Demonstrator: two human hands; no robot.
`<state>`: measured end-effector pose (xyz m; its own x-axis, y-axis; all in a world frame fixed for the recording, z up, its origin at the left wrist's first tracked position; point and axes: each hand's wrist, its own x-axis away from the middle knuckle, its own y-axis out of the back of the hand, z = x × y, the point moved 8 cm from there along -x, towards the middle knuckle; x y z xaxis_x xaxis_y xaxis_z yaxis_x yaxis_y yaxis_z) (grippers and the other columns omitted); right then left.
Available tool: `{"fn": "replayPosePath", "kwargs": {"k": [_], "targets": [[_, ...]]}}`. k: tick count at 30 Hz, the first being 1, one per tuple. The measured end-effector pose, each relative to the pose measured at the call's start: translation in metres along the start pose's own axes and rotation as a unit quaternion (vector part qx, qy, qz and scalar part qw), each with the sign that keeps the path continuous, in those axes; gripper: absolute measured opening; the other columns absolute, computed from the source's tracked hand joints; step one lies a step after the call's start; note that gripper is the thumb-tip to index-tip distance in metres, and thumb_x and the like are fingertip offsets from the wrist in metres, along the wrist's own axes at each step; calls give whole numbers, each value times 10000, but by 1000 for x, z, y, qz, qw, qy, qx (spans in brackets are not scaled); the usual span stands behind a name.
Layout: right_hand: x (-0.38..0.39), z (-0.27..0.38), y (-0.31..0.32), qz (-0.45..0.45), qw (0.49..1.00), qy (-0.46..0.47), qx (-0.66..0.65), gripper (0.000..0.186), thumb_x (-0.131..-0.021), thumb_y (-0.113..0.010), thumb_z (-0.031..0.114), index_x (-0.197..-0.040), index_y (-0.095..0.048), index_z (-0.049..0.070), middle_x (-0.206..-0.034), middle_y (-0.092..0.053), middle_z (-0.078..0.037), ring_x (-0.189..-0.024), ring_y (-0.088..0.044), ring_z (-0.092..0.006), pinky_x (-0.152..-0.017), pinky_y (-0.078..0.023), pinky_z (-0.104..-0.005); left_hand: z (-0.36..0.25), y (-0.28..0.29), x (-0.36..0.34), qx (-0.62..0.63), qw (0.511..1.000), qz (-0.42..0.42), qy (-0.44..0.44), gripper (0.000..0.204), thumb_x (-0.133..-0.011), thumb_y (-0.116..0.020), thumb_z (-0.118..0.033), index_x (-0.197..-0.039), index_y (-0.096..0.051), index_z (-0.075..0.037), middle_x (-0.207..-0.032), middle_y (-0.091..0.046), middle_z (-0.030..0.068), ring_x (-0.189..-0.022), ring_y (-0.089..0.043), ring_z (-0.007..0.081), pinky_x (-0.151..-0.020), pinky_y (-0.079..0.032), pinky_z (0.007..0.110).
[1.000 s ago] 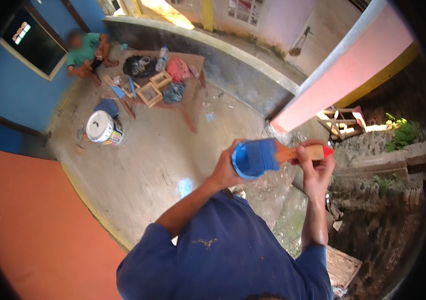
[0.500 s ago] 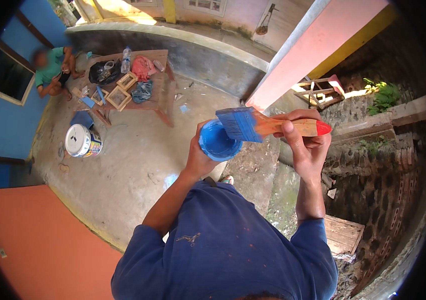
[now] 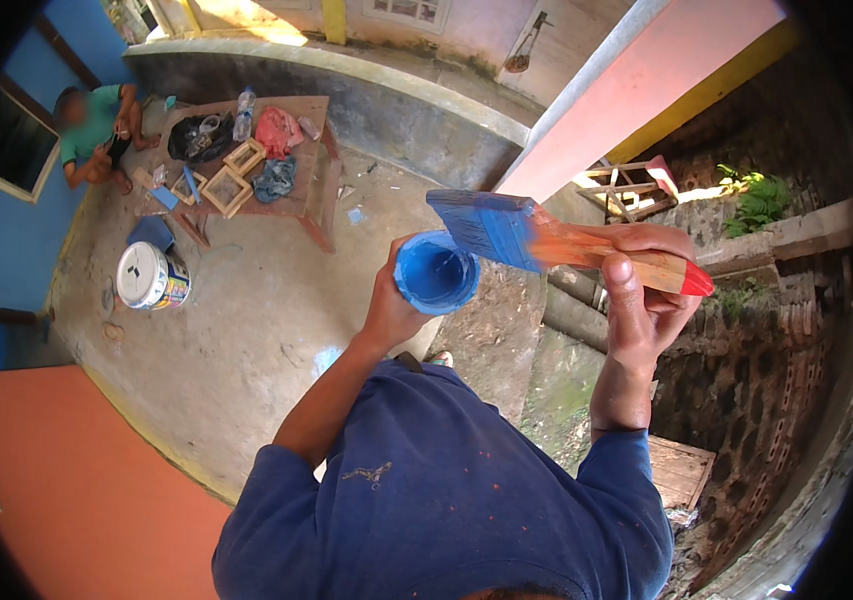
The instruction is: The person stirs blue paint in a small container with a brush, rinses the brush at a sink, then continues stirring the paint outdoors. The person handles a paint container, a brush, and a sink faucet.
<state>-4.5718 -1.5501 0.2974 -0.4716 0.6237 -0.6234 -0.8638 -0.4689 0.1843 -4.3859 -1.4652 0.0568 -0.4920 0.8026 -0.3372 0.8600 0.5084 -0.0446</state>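
My left hand point(image 3: 394, 298) is wrapped round a small cup of blue paint point(image 3: 454, 303), whose inside and rim are coated blue. In my right hand point(image 3: 644, 300), the fingers grip the wooden handle of a wide paintbrush point(image 3: 577, 247). Blue paint covers its bristles, the handle's end is red, and orange stains mark the part near the bristles. The bristles point left and lie above the cup's upper right rim; whether they touch it I cannot tell.
At the upper left a low wooden table point(image 3: 319, 205) bears wooden frames point(image 3: 227, 192), bags and a bottle. A person point(image 3: 97, 135) in green sits beside it. A white paint bucket point(image 3: 147, 277) stands on the floor. A pink pillar point(image 3: 627, 90) rises ahead, right of a low wall point(image 3: 387, 105).
The paintbrush in my right hand has shifted right and slightly up, nearer the camera. More of the cup's opening shows now. My left hand has barely moved.
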Motion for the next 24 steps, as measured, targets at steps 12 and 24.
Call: {"fn": "replayPosePath", "kwargs": {"k": [12, 24], "targets": [[23, -47, -84, 362, 921, 4, 147, 155, -921, -768, 139, -1033, -743, 34, -906, -757, -145, -796, -747, -333, -694, -586, -398, -17, -6, -5, 13, 999, 49, 14, 859, -648, -1007, -195, -1340, -525, -33, -1193, -721, 115, -1086, -711, 206, -951, -566, 362], [21, -70, -75, 321, 941, -59, 83, 145, -916, -771, 124, -1014, -715, 32, -839, -736, -154, -767, -721, -353, -672, -547, -399, -16, -12, -3, -5, 998, 56, 17, 861, -640, -1012, -199, -1334, -529, -35, -1195, -718, 119, -1086, -709, 213, -952, -569, 366]]}}
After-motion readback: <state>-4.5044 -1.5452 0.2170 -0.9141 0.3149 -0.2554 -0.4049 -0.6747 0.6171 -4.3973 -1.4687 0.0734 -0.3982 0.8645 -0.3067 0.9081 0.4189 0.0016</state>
